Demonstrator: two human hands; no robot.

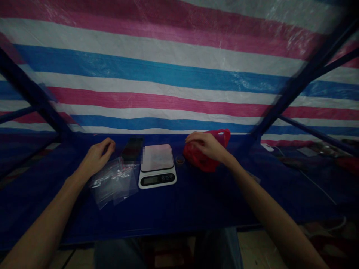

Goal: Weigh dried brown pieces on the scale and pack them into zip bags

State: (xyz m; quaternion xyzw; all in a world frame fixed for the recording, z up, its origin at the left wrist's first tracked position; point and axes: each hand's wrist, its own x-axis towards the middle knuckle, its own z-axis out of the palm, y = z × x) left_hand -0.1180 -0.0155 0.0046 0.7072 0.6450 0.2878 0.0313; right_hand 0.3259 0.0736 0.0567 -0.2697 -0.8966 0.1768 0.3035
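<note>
My left hand (98,156) is at the left, just beyond several clear zip-lock bags (113,183). Its fingers curl in toward the thumb, and nothing shows between them. A white digital kitchen scale (157,166) with a bare, light platform sits in the middle; its display is too dark to read. To the right, my right hand (206,145) lies over a crumpled red plastic bag (206,164), fingers bent down and closed at the bag's upper left part. The fingertips are partly hidden. Between scale and red bag stands a small round tub (180,161) with something brownish in it.
A dark, blurred rectangular object (132,148) lies behind the zip-lock bags. Everything rests on a blue tabletop (168,213). Blue metal posts (265,119) rise at both sides before a striped sheet (168,78). A white cable (319,186) runs along the right.
</note>
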